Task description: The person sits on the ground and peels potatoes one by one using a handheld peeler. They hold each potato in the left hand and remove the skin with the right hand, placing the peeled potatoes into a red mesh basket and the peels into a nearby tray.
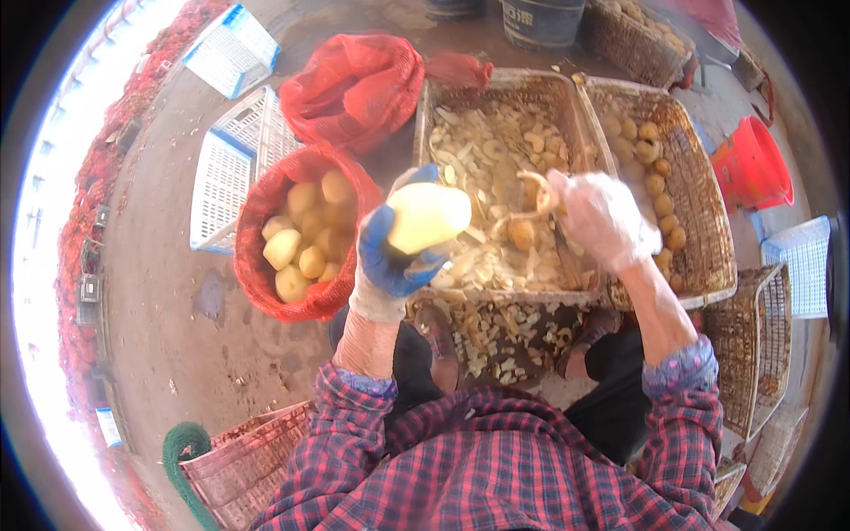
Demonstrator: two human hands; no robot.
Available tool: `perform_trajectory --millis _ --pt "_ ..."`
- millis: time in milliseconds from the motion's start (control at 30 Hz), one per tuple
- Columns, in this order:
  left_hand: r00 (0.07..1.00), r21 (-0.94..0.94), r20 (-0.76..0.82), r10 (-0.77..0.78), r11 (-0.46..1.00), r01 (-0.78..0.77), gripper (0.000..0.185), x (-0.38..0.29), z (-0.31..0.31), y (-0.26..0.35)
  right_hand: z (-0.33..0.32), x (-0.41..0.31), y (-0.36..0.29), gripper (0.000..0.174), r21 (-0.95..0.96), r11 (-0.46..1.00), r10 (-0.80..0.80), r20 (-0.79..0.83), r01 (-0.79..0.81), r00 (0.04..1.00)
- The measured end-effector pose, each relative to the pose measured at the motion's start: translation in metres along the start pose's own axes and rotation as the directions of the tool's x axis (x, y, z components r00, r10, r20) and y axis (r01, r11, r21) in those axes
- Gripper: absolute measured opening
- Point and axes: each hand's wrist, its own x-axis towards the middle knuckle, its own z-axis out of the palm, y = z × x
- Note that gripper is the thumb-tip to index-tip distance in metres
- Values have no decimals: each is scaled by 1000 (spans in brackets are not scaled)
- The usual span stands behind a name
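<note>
My left hand [393, 252], in a white work glove with blue coating, grips a large peeled potato [428, 218]. It hovers above the left edge of a crate of peelings [488, 149]. To the right, my right hand [604, 216] wears a pale glove and is closed around a tan forked tool [546, 199], seemingly a Y-shaped peeler; its handle is hidden in the fist. The tool and the potato are apart. Left of my left hand stands a red mesh sack [249, 265] with several peeled potatoes [282, 247] inside.
Unpeeled potatoes [654, 186] lie in a second crate [707, 219] at right. Another red mesh bag [352, 86] sits beyond the open sack. White baskets [222, 179] stand at left, a red bucket [754, 166] at far right. Peelings [505, 338] litter the floor between my feet.
</note>
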Motion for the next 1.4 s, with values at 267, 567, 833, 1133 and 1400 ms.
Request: perform_trajectory --millis 267,567,833,1133,1400 --pt "993 75 -87 80 994 -74 71 4 5 -4 -17 6 -9 40 475 867 140 52 -148 989" --pt "976 238 -207 70 971 -19 67 2 -3 -6 -6 9 -18 63 206 933 -250 -224 296 942" --pt "999 -152 16 -28 988 30 71 11 -29 4 -5 2 15 43 93 981 -161 -79 168 984" --pt "962 -119 -220 -162 983 139 89 23 -2 -13 -25 -4 -6 65 451 888 65 73 -91 995" --pt "961 -211 -180 -211 962 172 84 16 4 -22 -13 8 17 52 490 871 -8 74 -29 997"
